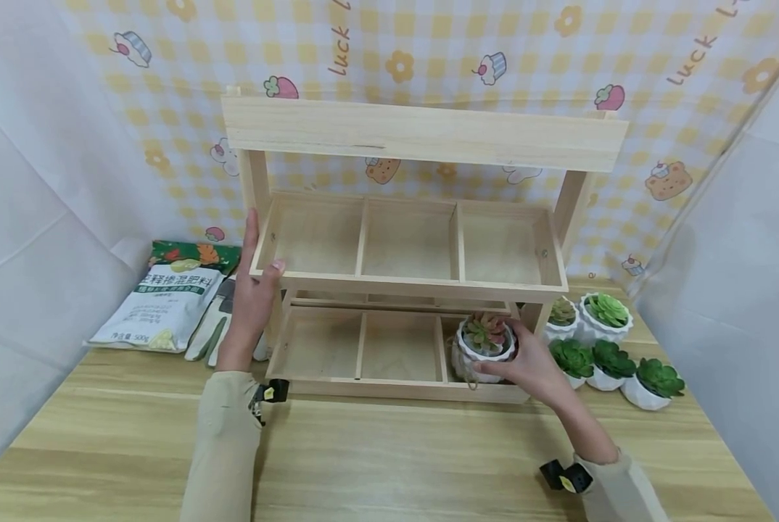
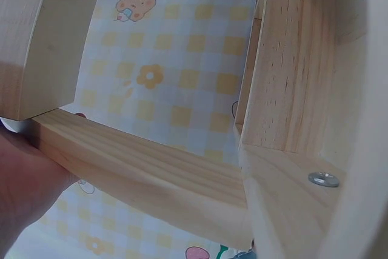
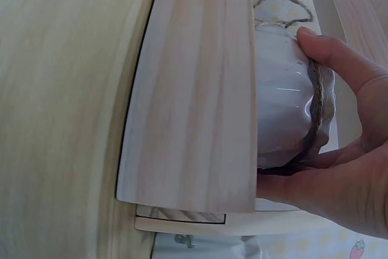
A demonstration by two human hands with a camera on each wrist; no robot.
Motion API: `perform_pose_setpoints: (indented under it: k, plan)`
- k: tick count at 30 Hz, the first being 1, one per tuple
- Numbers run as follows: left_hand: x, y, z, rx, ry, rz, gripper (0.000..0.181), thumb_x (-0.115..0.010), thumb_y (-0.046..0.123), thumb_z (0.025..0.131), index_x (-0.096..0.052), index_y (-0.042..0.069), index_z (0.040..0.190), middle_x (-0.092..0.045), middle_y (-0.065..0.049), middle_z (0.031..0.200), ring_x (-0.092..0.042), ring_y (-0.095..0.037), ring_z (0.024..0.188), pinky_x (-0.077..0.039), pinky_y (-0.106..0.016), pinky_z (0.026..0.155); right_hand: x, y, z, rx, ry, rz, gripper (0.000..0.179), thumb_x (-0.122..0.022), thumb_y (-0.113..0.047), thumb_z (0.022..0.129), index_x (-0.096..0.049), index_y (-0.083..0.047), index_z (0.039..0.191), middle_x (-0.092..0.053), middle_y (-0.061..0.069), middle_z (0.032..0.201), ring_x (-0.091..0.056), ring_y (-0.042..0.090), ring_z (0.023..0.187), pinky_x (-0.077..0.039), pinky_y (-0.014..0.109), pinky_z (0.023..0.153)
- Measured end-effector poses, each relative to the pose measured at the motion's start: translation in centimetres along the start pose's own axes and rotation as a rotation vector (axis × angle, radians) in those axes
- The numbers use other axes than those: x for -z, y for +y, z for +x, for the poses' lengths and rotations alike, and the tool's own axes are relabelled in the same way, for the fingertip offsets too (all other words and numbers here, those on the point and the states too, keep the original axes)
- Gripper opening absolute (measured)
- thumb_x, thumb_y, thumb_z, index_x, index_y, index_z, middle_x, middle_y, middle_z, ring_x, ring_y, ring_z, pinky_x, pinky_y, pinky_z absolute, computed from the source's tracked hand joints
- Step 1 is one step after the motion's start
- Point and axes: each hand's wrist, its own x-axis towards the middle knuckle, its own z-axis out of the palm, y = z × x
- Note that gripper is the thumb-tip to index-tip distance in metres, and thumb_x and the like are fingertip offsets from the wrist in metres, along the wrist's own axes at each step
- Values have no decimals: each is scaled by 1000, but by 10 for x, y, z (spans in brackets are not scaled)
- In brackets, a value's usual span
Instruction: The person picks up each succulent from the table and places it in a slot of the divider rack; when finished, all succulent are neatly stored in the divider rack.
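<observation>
A two-tier wooden plant shelf with divided trays stands on the table. My left hand holds the left end of its upper tray, thumb at the front corner and fingers up along the side. In the left wrist view, part of that hand shows beside a wooden post. With my right hand I grip a white potted succulent with reddish-green leaves, in the lower tray's right compartment. Twine circles the pot, whose lower part is hidden behind the tray's front board.
Several potted succulents in white pots stand right of the shelf. At the left lie a fertilizer bag and gloves. A checked cloth hangs behind, and the wooden table extends in front.
</observation>
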Motion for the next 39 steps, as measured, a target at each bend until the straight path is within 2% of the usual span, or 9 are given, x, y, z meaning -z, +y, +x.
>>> perform_pose_setpoints:
  k: [4,10,17,31,39]
  plan:
    - [0,1,0,11,1,2,75,-47,20,86,-12,36,150,-13,5,153,-25,-26,134,-24,-56,101,-3,1,0,-6,-6,-11,92,-83,-32,67,-35,4,136,-55,23,116,-56,33,101,-48,40,75]
    - [1,-10,2,-11,7,18,74,-48,22,86,-12,41,148,-12,8,153,-25,-23,134,-24,-56,101,-6,1,-2,-18,-37,-17,97,-83,-35,65,-32,4,137,-54,23,117,-55,33,101,-48,42,77]
    - [0,-16,4,-36,16,23,73,-48,25,86,-14,42,148,-14,9,152,-26,-24,133,-24,-57,100,-7,3,-2,-10,-68,23,96,-84,-34,65,-31,4,135,-50,25,122,-48,37,112,-41,49,88]
    - [0,-15,3,-21,17,28,73,-47,23,86,-13,43,148,-14,10,152,-26,-24,133,-24,-57,100,0,1,-4,-34,-149,-14,107,-79,-39,70,-15,6,143,-38,33,132,-41,46,118,-40,53,90]
    - [0,-13,3,11,10,12,74,-46,21,86,-11,43,148,-12,10,153,-23,-25,135,-23,-59,100,15,-5,-11,64,-186,27,97,-77,-33,74,-20,4,143,-34,28,137,-39,45,121,-41,52,89]
